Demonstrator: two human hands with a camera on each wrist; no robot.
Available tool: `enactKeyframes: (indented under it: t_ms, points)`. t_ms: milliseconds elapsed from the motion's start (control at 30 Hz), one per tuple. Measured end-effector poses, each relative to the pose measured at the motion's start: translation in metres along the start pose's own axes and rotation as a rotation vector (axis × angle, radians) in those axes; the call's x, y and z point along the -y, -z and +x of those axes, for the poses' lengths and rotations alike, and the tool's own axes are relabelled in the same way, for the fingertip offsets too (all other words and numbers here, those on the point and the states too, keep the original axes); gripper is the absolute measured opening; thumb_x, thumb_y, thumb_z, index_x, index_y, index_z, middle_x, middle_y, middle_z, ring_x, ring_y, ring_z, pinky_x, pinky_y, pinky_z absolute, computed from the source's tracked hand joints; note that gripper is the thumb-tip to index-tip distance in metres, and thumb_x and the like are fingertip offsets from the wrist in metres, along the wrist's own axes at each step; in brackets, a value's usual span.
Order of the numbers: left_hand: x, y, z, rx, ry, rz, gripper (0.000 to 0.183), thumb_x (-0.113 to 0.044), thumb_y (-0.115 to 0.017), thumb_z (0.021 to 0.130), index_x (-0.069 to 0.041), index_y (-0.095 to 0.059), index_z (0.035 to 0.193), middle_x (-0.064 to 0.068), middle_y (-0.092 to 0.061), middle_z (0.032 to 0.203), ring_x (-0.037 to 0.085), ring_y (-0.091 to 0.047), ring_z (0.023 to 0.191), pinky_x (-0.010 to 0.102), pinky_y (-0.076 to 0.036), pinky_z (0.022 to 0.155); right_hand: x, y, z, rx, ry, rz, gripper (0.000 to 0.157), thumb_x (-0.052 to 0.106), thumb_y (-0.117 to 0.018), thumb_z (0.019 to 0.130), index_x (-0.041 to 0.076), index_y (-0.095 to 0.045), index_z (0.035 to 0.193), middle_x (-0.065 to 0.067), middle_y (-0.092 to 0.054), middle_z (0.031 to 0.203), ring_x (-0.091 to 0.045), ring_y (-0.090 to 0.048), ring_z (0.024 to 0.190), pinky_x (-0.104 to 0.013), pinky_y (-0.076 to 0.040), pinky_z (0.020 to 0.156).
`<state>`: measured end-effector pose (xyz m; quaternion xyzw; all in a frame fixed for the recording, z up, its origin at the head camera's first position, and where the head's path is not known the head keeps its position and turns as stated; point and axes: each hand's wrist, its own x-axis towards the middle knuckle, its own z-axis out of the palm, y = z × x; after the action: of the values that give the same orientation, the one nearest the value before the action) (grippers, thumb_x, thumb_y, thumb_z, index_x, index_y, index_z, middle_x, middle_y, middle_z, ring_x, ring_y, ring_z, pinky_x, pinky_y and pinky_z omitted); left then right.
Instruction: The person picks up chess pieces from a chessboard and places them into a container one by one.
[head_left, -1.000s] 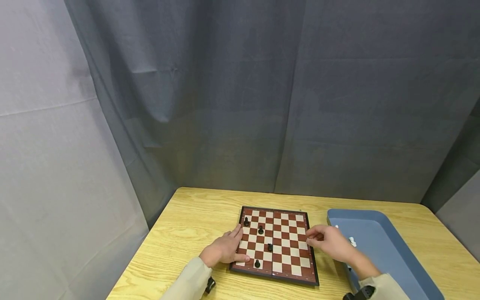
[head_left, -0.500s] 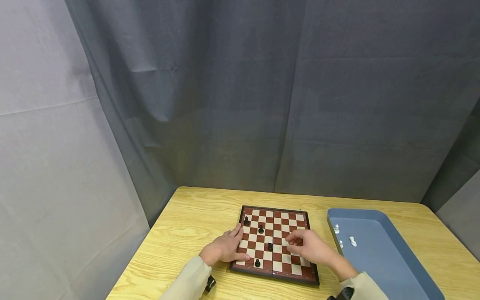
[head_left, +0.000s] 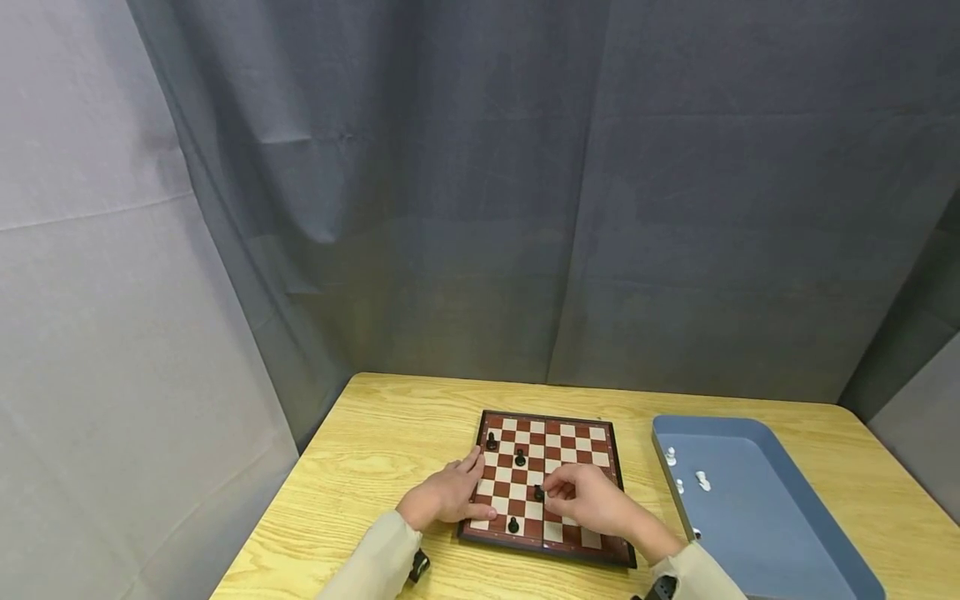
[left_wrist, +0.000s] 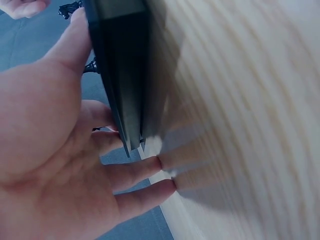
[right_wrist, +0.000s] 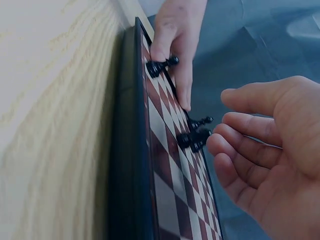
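Observation:
A chessboard (head_left: 525,518) with red-brown and white squares lies on the table, bearing several black chess pieces. My left hand (head_left: 448,493) rests at its left edge, thumb on the near-left corner and fingers straight. Close to that thumb stands a black pawn (head_left: 513,525); two more pieces, including a black pawn (head_left: 521,457), are farther back. My right hand (head_left: 592,500) hovers over the board's middle, fingertips beside a black knight (head_left: 539,493). In the right wrist view thumb and fingers (right_wrist: 240,142) are loosely bent and apart, with a gap to the knight (right_wrist: 195,140).
Right of the board sits a blue-grey tray (head_left: 780,517) with several white chess pieces (head_left: 702,481) near its left side, some upright, one lying. Dark grey cloth (head_left: 480,208) hangs behind the wooden table (head_left: 397,433).
My right hand has travelled left from the board's right edge to the black knight near the middle. The left hand stays at the left edge, and the pieces have not moved.

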<state>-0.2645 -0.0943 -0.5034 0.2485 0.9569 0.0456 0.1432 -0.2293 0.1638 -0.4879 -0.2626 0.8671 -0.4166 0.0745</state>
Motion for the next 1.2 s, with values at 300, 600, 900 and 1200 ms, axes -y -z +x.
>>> enactKeyframes:
  t_ms: [300,600,900,1200]
  points:
    - [0.0,-0.001,0.002,-0.004,0.013,0.01,0.094,-0.065,-0.052,0.084,-0.009,-0.021,0.152,0.007,-0.012,0.158,0.033,-0.033,0.134,0.041,-0.04,0.101,0.009,-0.018,0.004,0.043,0.008,0.02,0.018,0.014,-0.067,0.089,0.003,-0.068,0.104,0.003,-0.063,0.089,-0.009,-0.059,0.076,-0.025,-0.05,0.065]
    - [0.001,0.0,0.002,0.003,0.006,0.009,0.094,-0.066,-0.051,0.084,-0.009,-0.021,0.152,0.008,-0.012,0.158,0.034,-0.034,0.134,0.041,-0.039,0.101,0.007,-0.035,0.009,0.064,0.053,-0.047,0.021,0.015,-0.068,0.088,0.006,-0.069,0.107,0.004,-0.064,0.092,-0.002,-0.058,0.073,-0.022,-0.05,0.063]
    - [0.002,-0.003,0.002,-0.006,0.004,0.008,0.094,-0.065,-0.052,0.084,-0.008,-0.021,0.152,0.008,-0.012,0.158,0.034,-0.034,0.134,0.041,-0.04,0.101,0.009,-0.043,0.012,0.045,0.077,-0.084,0.019,0.014,-0.069,0.087,0.006,-0.071,0.103,0.005,-0.064,0.091,0.0,-0.056,0.072,-0.021,-0.049,0.062]
    - [0.002,-0.003,0.002,-0.018,-0.005,0.017,0.095,-0.066,-0.051,0.083,-0.007,-0.021,0.151,0.01,-0.013,0.157,0.034,-0.034,0.133,0.042,-0.04,0.1,0.011,-0.048,0.016,0.049,0.081,-0.126,0.018,0.016,-0.07,0.085,0.006,-0.071,0.1,0.009,-0.062,0.085,0.001,-0.053,0.068,-0.02,-0.047,0.06]
